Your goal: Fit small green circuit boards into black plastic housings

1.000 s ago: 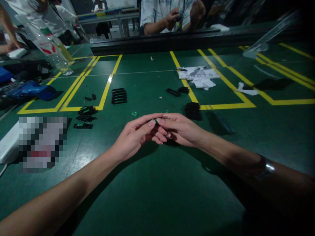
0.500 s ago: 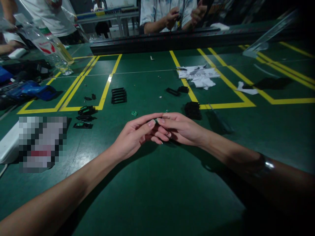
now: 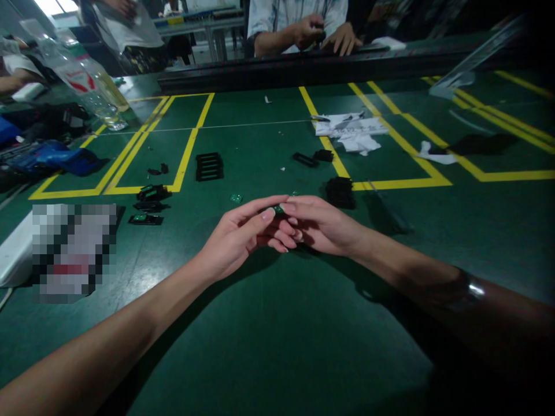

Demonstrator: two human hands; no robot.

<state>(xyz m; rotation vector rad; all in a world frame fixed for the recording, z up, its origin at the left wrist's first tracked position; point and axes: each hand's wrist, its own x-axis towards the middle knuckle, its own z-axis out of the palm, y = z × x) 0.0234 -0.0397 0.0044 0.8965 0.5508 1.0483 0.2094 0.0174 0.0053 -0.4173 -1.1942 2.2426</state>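
Both bare hands met nearer the wearer than the slotted black frame [image 3: 208, 166] and to its right, above the green worktop [image 3: 281, 346]. The left hand [image 3: 236, 231] and the right hand [image 3: 325, 222] were closed to a narrow pinch, thumbs almost tip to tip, holding a small green part [image 3: 279, 210] between them. Only a sliver of that part showed; the fingers hid the rest, and its shape could not be told. The other fingers curled loosely beneath it.

A green bit [image 3: 236, 197] lay near the frame, on its right and toward the wearer. To the frame's left, also toward the wearer, sat three black holders [image 3: 146, 219], at least two showing green on top; small black scraps [image 3: 163, 168] lay closer by on that left side. A black strip [image 3: 305, 160] lay well to the frame's right, about level with it, with a black pile [image 3: 340, 192] farther right and nearer the wearer. White paper [image 3: 351, 130] spread to the right of the frame and beyond it. A clear bottle [image 3: 82, 81] stood far to its left. Beyond the frame, behind a black bar [image 3: 277, 74], another person's hands [image 3: 310, 32] showed.
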